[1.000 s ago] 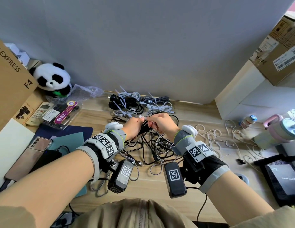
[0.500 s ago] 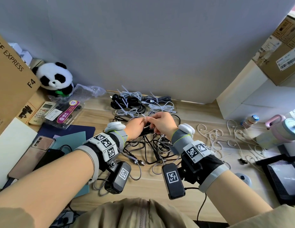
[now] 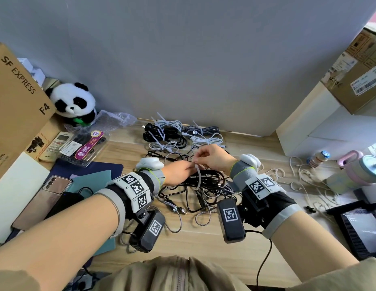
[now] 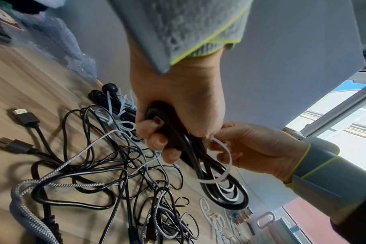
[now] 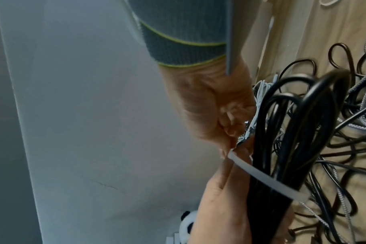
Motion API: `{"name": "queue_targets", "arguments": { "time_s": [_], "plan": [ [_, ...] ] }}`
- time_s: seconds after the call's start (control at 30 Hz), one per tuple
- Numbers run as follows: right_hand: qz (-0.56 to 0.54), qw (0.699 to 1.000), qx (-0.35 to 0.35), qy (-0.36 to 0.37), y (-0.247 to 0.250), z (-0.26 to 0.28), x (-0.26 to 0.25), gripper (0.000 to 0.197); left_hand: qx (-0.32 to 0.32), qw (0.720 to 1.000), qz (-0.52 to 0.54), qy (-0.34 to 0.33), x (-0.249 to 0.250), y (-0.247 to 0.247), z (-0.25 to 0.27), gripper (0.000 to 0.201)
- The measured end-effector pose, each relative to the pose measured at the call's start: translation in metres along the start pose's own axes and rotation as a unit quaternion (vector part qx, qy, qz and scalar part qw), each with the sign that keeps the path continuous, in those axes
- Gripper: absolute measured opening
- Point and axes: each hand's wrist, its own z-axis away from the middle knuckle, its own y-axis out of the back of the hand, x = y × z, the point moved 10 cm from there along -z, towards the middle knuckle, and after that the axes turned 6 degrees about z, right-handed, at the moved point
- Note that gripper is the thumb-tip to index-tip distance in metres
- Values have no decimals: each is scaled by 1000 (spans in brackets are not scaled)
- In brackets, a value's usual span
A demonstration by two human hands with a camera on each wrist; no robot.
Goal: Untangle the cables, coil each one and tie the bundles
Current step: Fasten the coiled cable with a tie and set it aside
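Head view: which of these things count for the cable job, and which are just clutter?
Job: black coil in left hand; white zip tie pinched by right hand; tangled cables; tied bundles.
Clutter: panda toy; remote; phone; pink bottle.

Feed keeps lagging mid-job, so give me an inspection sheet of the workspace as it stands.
Surface: wooden desk.
Job's things: black coil with white zip tie looped round it, not cinched; tied bundles by the wall.
Clutter: panda, remote, phone, boxes, bottles.
Hands: left hand grips the coil; right hand pinches the tie.
Cables: loose tangle; white cord at right.
Surroundings: grey wall.
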Motion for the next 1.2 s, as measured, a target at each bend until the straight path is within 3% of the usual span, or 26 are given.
{"name": "queue_targets", "arguments": {
  "time_s": [0.17, 0.23, 0.37, 0.5, 0.63, 0.77, 0.9, 1.0, 1.2],
  "plan": [
    [30, 987, 158, -25, 23, -6, 13, 30, -23, 1000, 19, -12, 2, -4, -1, 40],
    [-8, 989, 148, -30, 19, -7, 15, 27, -27, 999, 19, -10, 2, 0, -1, 39],
    [-120, 992, -19, -30, -9, -2, 9, 14, -21, 999, 26, -4, 0, 5, 4, 37],
    [-103, 993, -50, -7, -11, 3, 6, 18, -13, 999, 41, -7, -3, 7, 5, 35],
    [-74, 997, -20, -6, -7, 5, 6, 23, -30, 997, 70, 7, 0, 3, 11, 35],
    [2, 998, 63, 15, 3, 6, 3, 27, -44, 994, 101, 16, 2, -1, 13, 34],
    [9, 992, 123, 4, 5, 5, 15, 24, -46, 986, 155, 43, -2, -3, 17, 40],
    [5, 987, 160, -22, 10, 7, 25, 28, -39, 992, 112, 41, 2, -3, 16, 36],
    [-30, 985, 163, -52, 9, 5, 35, 30, -84, 986, 120, 74, -6, -11, 15, 45]
  ]
}}
